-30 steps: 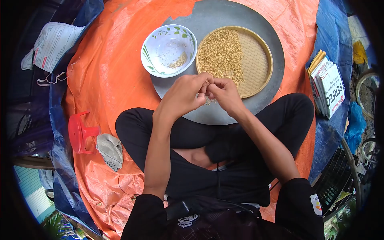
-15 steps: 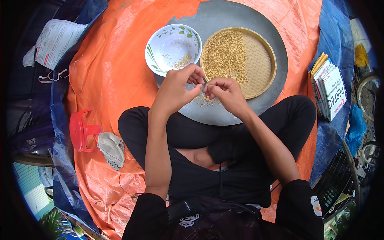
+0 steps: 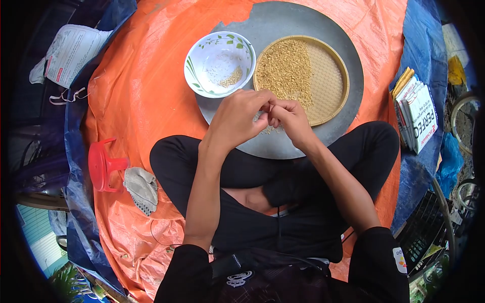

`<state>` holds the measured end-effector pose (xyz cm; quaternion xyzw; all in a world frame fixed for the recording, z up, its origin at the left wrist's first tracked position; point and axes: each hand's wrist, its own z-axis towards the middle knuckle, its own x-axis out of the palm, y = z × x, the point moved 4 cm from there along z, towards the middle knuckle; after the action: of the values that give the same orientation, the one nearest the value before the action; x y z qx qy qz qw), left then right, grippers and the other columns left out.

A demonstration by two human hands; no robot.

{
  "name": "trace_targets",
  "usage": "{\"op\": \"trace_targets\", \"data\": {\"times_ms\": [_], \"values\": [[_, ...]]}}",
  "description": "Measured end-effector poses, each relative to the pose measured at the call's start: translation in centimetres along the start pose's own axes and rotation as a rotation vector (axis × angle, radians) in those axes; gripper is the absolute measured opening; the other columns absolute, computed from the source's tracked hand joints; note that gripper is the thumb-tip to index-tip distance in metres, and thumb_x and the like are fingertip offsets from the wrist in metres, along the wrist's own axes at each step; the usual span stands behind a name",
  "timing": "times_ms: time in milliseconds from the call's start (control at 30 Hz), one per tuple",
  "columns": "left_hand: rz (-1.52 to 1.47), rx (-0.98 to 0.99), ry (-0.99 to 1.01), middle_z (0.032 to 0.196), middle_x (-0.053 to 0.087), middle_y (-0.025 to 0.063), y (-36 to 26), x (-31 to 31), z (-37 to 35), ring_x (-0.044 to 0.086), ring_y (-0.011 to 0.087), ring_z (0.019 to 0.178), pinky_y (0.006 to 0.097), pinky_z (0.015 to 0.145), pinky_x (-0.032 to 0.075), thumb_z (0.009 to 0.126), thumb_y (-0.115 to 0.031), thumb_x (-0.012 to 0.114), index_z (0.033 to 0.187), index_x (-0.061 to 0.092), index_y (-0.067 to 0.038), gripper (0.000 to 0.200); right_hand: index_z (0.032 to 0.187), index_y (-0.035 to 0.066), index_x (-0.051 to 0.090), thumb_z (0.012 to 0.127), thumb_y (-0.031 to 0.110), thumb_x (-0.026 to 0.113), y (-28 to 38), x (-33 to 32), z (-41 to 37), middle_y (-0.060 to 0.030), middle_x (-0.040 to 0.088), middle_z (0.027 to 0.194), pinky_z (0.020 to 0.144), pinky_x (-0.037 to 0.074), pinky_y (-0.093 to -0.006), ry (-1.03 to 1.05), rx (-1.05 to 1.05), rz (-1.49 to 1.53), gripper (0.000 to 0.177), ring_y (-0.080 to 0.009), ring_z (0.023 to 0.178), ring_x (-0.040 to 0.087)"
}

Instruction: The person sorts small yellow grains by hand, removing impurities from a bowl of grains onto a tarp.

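My left hand [image 3: 237, 116] and my right hand [image 3: 290, 117] meet above the near part of a round grey tray [image 3: 348, 70]. Their fingertips touch, curled together; whatever lies between them is too small or hidden to make out. Behind my left hand stands a white bowl [image 3: 212, 63] with green leaf patterns, holding a small heap of grains. A round woven basket [image 3: 328, 76] sits on the tray to the right, its left part covered with golden grains [image 3: 285, 65]. Some loose grains lie on the tray beneath my hands, partly covered by them.
An orange tarp [image 3: 146, 86] spreads under everything. To the left are a red plastic stool [image 3: 101, 164] and a grey glove [image 3: 140, 187]. A white bag [image 3: 76, 50] lies at the upper left. Folded printed sacks [image 3: 422, 116] lie at the right on a blue tarp [image 3: 424, 45].
My left hand has moved right, and its fingers have come against those of my right hand. The bowl, basket and tray stay where they were.
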<state>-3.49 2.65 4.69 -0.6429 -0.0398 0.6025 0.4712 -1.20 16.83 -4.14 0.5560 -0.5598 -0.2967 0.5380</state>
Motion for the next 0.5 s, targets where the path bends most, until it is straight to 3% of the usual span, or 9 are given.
{"op": "trace_targets", "data": {"times_ms": [133,333,500], "values": [[-0.023,0.025,-0.036,0.083,0.072,0.0077,-0.1,0.1,0.1,0.072,0.0221,0.08,0.0348,0.076,0.053,0.075,-0.005,0.072,0.102,0.071,-0.007,0.027,0.074,0.0,0.068,0.087,0.013,0.054,-0.1,-0.3,0.1,-0.0036,0.062,0.068,0.061,0.044,-0.0252,-0.003,0.04,0.09,0.022,-0.0102,0.063,0.054],[-0.3,-0.142,-0.023,0.082,0.073,0.0032,0.5,0.3,0.2,0.07,0.0133,0.078,0.0287,0.074,0.048,0.076,-0.005,0.069,0.104,0.071,-0.007,0.028,0.072,0.002,0.066,0.087,0.013,0.053,0.0,-0.2,0.0,-0.0058,0.063,0.069,0.061,0.044,-0.026,-0.001,0.048,0.162,0.022,-0.0105,0.063,0.054],[-0.42,-0.161,-0.013,0.082,0.072,0.0011,1.2,0.4,0.4,0.068,0.0092,0.08,0.0264,0.072,0.046,0.076,-0.005,0.069,0.103,0.07,-0.006,0.027,0.072,0.003,0.065,0.087,0.012,0.052,0.1,-0.2,0.1,-0.0055,0.063,0.068,0.061,0.043,-0.0258,0.012,0.026,0.219,0.023,-0.0104,0.062,0.053]]}}
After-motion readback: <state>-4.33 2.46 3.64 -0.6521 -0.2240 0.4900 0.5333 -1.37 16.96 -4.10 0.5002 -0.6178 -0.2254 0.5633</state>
